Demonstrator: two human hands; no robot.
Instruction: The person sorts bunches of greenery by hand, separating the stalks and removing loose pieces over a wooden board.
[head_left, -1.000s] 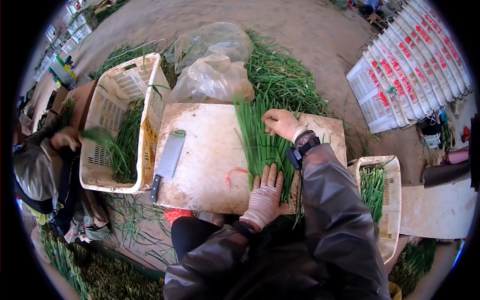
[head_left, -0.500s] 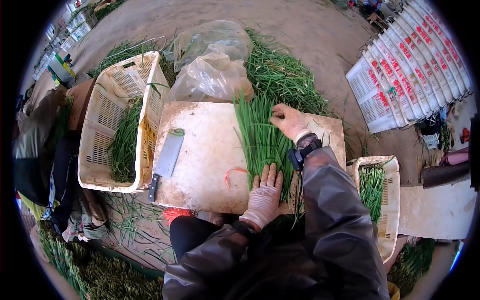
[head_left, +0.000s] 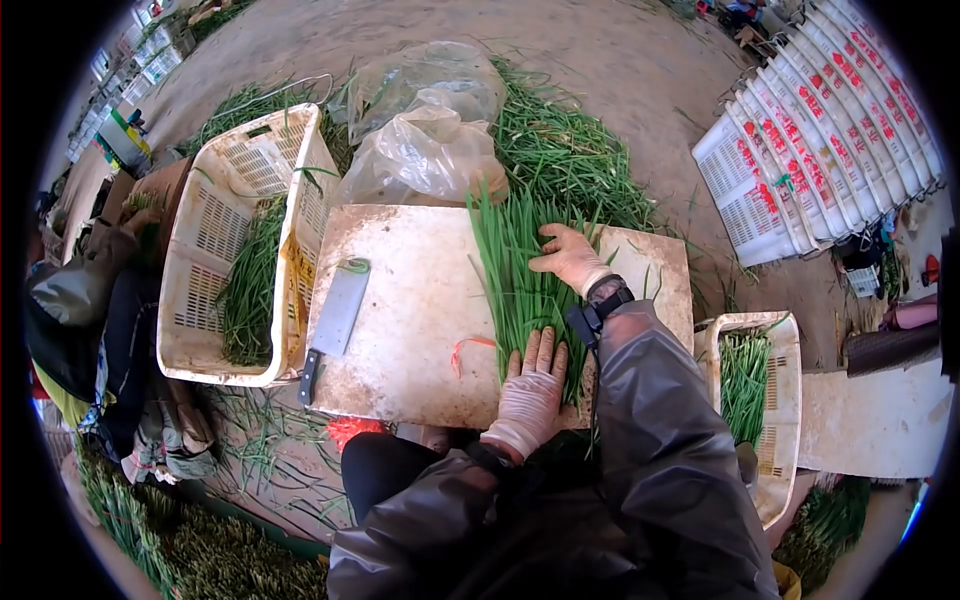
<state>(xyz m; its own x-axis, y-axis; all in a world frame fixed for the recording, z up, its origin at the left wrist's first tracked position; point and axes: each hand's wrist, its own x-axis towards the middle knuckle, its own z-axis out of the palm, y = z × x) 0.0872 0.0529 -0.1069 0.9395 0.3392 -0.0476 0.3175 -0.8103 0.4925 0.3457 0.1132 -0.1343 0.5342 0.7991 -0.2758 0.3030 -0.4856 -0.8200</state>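
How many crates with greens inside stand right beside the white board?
2. The left crate stands at the left side of the board; the right crate stands at its right, partly covered by the right sleeve. Others could be hidden behind the wearer.

Only writing I can spot is the red characters on the white crates [head_left: 820, 130] stacked at right (Chinese-looking, and tilted too), but honestly they're too small and blurry to read.
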